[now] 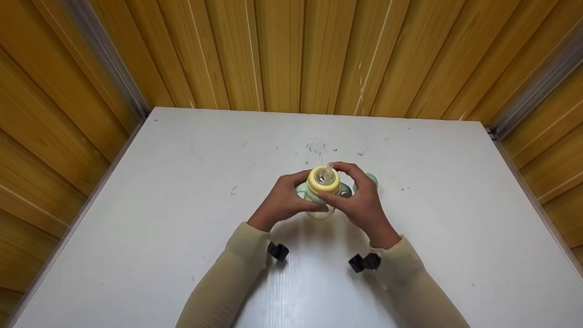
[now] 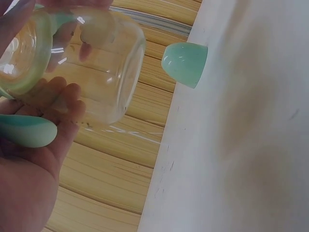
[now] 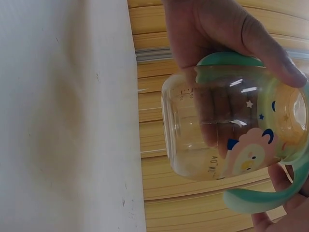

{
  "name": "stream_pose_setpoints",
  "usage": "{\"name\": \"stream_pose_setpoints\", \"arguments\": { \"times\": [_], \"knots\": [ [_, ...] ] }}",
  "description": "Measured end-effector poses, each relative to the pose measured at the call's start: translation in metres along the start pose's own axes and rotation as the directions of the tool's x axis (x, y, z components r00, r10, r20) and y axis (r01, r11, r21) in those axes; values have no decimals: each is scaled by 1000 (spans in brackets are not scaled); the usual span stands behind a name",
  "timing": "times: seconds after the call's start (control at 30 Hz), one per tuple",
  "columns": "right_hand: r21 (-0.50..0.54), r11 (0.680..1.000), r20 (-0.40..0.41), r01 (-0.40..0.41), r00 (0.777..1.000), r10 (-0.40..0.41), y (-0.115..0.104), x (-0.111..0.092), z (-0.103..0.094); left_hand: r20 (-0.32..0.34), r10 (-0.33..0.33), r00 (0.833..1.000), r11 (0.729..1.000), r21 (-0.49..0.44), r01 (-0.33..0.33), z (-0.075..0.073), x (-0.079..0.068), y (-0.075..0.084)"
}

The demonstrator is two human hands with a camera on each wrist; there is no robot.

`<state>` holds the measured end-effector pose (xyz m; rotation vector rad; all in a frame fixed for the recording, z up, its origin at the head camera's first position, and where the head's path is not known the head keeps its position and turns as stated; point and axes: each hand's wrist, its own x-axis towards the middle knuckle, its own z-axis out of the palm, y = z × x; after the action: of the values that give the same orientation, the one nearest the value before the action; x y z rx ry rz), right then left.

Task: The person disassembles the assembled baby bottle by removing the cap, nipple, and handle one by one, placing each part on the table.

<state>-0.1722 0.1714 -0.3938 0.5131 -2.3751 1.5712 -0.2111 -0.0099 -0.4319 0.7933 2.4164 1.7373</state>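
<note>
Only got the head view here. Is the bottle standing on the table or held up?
Observer: Held up. The left wrist view shows a gap between the base of the bottle and the table.
Operator: Anything printed on it? Can't see from above.
Observer: Yes, the right wrist view shows a cartoon animal on its side, plus small stars.
Operator: And the green cap past the right hand, mostly hidden for me. Which way up?
Observer: Domed end up, wide end down on the table, per the left wrist view.
</note>
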Motion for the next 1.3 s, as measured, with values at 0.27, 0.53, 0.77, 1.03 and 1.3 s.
{"name": "stream_pose_setpoints", "arguments": {
  "times": [0.27,0.53,0.77,1.03,1.3],
  "knots": [
    [19,999,25,30,999,-31,19,-2,3,22,-5,1000,1000,7,5,0,-4,-3],
    [24,999,50,34,998,-35,5,1,-3,35,-8,999,1000,0,8,-1,1,0],
    [34,999,61,39,997,-41,-17,1,-4,34,-16,999,1000,2,16,-5,-3,15],
    [19,999,52,43,998,-44,-19,-1,-3,24,-21,1000,1000,-5,21,-7,-7,26],
    [-20,1000,-24,22,999,-23,-18,-3,1,17,-12,1000,999,-34,12,-7,-8,25]
  ]
}}
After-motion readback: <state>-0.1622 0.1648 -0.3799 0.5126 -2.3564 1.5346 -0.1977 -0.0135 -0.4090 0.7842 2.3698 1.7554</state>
